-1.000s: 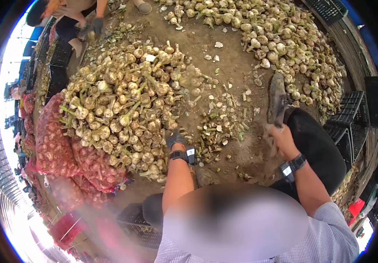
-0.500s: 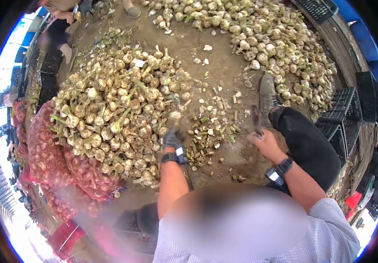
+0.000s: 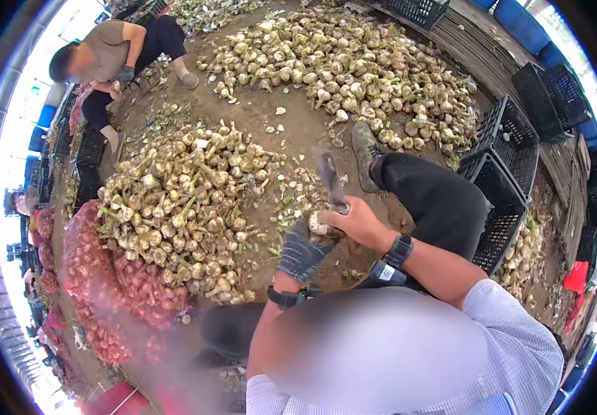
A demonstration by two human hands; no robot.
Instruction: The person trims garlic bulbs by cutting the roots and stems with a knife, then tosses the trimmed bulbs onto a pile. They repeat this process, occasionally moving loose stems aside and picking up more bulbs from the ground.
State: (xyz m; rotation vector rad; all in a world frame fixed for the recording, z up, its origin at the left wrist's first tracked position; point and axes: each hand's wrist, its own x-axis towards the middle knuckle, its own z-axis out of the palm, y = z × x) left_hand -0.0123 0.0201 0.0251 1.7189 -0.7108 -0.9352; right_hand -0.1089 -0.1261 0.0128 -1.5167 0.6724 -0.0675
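Observation:
My left hand [image 3: 302, 250], in a dark grey glove, is closed around a pale garlic bulb [image 3: 319, 223] in front of my body. Close against it, my bare right hand [image 3: 364, 223] grips a knife [image 3: 331, 176] whose broad, blurred blade points up and away from me. The right thumb reaches to the bulb. Just left of the hands lies a large heap of garlic [image 3: 181, 200] with bits of stem attached. Cut stems and skins [image 3: 291, 194] are scattered on the dirt between the heap and my right foot.
A second garlic pile [image 3: 354, 62] spreads across the far side. Black crates [image 3: 509, 149] stand at right beside my bent leg [image 3: 437, 190]. Filled red mesh sacks [image 3: 94, 277] lie at left. Another person [image 3: 115, 55] sits at the upper left, wearing gloves.
My left hand has come back from the heap's edge with a garlic bulb. My right hand has moved left with the knife, and both hands now meet. The view has shifted, showing more of the other person.

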